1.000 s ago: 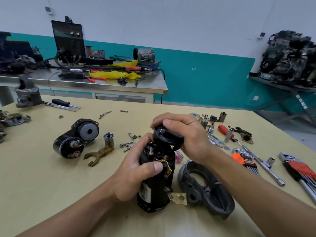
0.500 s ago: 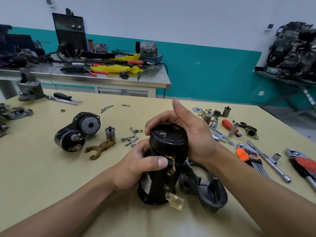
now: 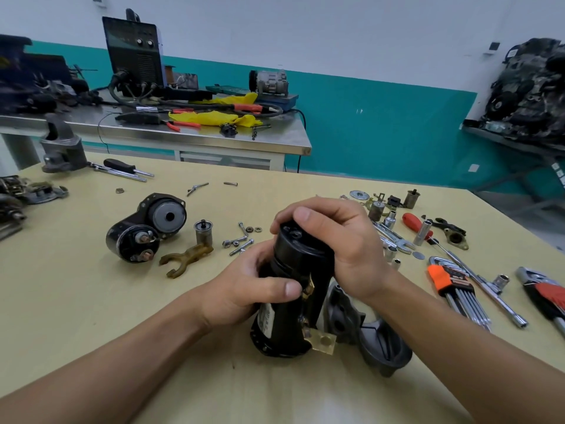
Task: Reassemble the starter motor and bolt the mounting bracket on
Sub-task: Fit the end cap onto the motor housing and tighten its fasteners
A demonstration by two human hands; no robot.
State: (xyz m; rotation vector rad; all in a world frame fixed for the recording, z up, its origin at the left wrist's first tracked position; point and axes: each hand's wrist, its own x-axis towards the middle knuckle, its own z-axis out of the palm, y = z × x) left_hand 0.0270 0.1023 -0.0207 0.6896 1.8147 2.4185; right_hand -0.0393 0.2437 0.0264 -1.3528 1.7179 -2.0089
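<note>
While it stands upright near the front middle of the counter point(image 3: 76, 301), the black starter motor body point(image 3: 287, 319) is held by both grips. Left grip point(image 3: 244, 289) wraps the mid-section, thumb across the front, just beside a brass strap. Right grip point(image 3: 345, 246) curls over the black end cap point(image 3: 302, 243) on top, thumb on the cap's upper edge. Brass terminal tab point(image 3: 321, 341) sticks out at the base, front right. Grey cast housing point(image 3: 379, 341) lies just right of the body; can't tell if they touch. Left of the motor are the solenoid assembly point(image 3: 146, 228), brown fork lever point(image 3: 186, 258) and loose bolts and nuts point(image 3: 241, 243). On the right are spanners, sockets, a red-handled screwdriver point(image 3: 412, 221) and a hex key set point(image 3: 458, 289) in an orange holder.
</note>
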